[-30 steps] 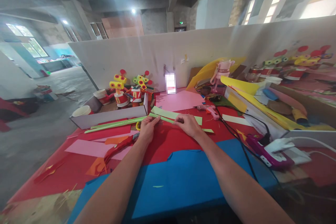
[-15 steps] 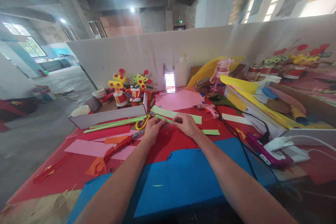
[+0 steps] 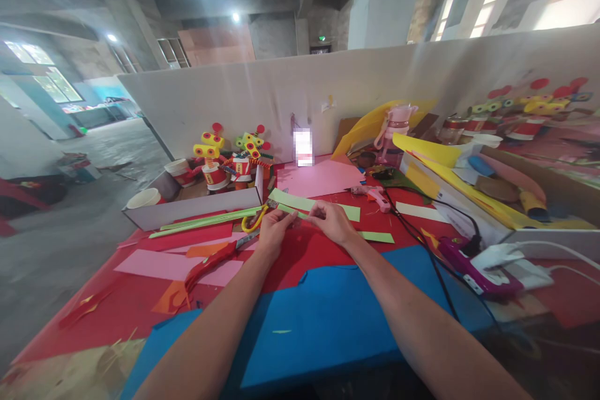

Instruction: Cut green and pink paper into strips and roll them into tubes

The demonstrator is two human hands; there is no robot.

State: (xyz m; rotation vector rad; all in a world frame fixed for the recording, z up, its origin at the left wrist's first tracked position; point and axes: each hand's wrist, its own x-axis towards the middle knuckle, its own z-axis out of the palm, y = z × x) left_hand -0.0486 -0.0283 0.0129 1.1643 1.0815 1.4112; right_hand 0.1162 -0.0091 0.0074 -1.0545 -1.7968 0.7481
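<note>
My left hand (image 3: 273, 230) and my right hand (image 3: 329, 222) are close together over the red sheet, fingers pinched on a narrow green paper strip (image 3: 300, 214). A wider light green paper strip (image 3: 349, 211) lies just beyond them, partly covered by my right hand. Another green strip end (image 3: 377, 237) shows to the right of my right wrist. Beside my left hand are yellow-handled scissors (image 3: 253, 220). Long thin green strips (image 3: 210, 221) rest to the left. Scissors with red handles (image 3: 206, 264) lie near my left forearm.
Robot figures made of paper cups (image 3: 215, 165) stand in a white box (image 3: 197, 211). A pink glue gun (image 3: 375, 195) lies at right with its cord near a purple power strip (image 3: 478, 269). Blue paper (image 3: 323, 319) covers the front; pink paper (image 3: 323, 176) lies behind.
</note>
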